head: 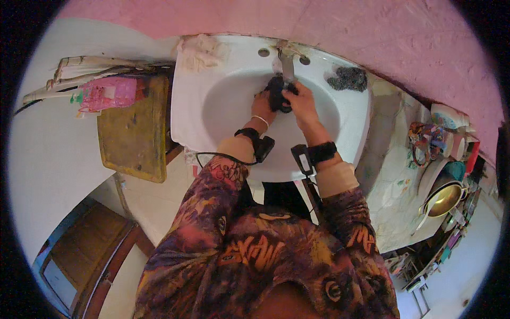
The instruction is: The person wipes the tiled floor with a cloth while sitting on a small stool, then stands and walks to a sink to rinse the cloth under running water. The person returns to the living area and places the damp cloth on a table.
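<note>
A white washbasin (247,159) stands against the wall in front of me. Its faucet (286,65) reaches over the bowl from the back rim. Under the spout, a bunched black cloth-like item (275,93) is pressed between my two hands. My left hand (263,107) grips it from the left, fingers partly hidden behind the dark material. From the right, my right hand (302,101) closes on the same item. I cannot tell whether water is running. On the basin's right rim lies a dark grey scrubber or cloth (347,78); a beige cloth (201,52) rests at the back left.
Left of the basin is a worn yellowish board-like surface (133,139), with a pink plastic package (109,93) at its far end. A tiled counter (390,167) runs along the right, holding a gold-coloured pan (442,201) and a patterned mug (420,139).
</note>
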A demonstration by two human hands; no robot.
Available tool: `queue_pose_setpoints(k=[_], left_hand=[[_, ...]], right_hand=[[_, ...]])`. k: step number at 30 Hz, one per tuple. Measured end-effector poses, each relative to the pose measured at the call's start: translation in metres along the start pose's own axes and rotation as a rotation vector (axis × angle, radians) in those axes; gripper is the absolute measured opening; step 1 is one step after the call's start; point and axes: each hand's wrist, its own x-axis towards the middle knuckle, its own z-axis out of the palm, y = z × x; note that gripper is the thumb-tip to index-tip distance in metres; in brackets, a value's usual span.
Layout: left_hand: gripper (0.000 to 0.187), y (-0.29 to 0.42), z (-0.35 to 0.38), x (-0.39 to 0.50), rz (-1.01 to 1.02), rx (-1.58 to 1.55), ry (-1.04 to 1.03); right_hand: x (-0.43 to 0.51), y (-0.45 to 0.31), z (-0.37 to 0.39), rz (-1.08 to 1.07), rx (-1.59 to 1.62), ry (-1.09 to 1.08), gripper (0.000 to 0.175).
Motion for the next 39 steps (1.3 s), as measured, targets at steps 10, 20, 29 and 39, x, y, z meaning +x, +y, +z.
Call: queue_pose_setpoints(k=[10,20,29,39], left_hand=[[0.032,0.004,-0.013,-0.008,0.103,-0.031,0.056],[0.025,0.01,-0.042,-0.01,0.084,-0.038,0.049],[0.032,0.12,-0.166,0.031,0.476,-0.008,0.447],[0.039,0.158,-0.187,0.066,0.658,0.577,0.006]], right_hand=[[0.009,0.013,0.002,0.023,0.023,-0.086,0.02],[0.004,0.003,0.001,0.02,0.077,0.012,0.021],[-0.012,-0.013,-0.014,-0.36,-0.731,0.016,0.028],[-0.054,-0.086,-0.042,-0.575,-0.545,-0.084,0.022]])
